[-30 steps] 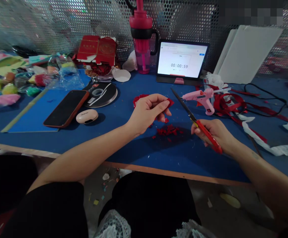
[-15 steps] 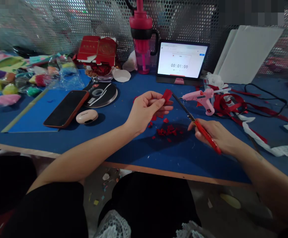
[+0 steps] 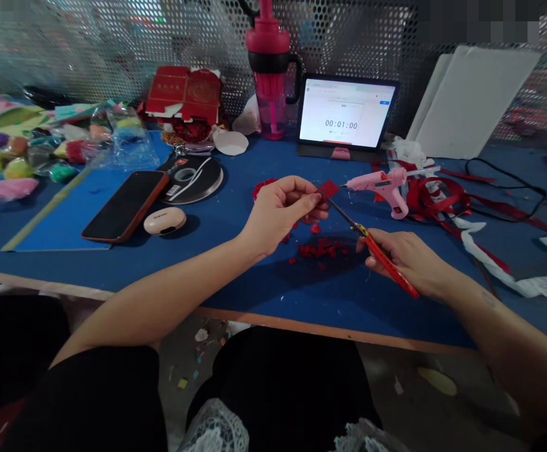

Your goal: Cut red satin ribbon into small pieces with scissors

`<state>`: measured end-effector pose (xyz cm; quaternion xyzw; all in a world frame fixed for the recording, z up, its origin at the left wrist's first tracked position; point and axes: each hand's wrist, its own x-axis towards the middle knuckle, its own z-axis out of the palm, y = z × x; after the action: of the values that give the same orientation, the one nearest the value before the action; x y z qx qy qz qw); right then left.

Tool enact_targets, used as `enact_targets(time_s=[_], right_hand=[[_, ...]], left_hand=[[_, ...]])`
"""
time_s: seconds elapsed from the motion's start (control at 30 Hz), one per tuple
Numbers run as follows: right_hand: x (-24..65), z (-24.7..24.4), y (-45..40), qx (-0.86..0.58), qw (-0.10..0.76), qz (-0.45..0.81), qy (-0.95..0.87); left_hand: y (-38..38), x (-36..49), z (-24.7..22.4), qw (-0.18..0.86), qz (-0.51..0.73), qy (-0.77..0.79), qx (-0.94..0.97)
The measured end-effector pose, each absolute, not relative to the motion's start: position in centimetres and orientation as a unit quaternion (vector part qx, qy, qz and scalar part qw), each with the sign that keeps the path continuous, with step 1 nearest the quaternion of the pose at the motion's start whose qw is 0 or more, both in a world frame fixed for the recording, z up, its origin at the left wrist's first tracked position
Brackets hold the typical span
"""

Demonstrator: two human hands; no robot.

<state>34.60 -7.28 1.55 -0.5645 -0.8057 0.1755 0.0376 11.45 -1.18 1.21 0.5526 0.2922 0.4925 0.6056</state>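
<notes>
Between the thumb and fingers of my left hand point(image 3: 285, 210) is a small piece of red ribbon point(image 3: 330, 188), its free end pointing right. My right hand point(image 3: 403, 257) is closed around the red handles of a pair of scissors point(image 3: 386, 260). The dark blades reach up and left to the lower edge of the ribbon piece and look nearly closed. Under the hands, red scraps point(image 3: 323, 248) lie scattered on the blue table point(image 3: 254, 282). A red ribbon flower point(image 3: 261, 186) is partly hidden behind my left hand.
A pink glue gun point(image 3: 386, 185) lies just beyond the scissors, beside tangled red ribbon point(image 3: 436, 198). At the back stand a tablet point(image 3: 346, 116) and a pink tumbler point(image 3: 272, 88). A phone point(image 3: 125, 207), an earbud case point(image 3: 165, 221) and a ribbon spool point(image 3: 198, 179) lie left.
The ribbon piece has tilted over to the right in my left hand. The scissor blades have moved down and left, to the ribbon's lower edge.
</notes>
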Motion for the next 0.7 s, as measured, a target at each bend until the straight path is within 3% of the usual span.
enact_targets(time_s=[0.7], right_hand=[[34.53,1.56,-7.17,-0.555,0.076,0.272,-0.782]], left_hand=[[-1.33,11.52,1.56,0.612,0.479,0.306,0.55]])
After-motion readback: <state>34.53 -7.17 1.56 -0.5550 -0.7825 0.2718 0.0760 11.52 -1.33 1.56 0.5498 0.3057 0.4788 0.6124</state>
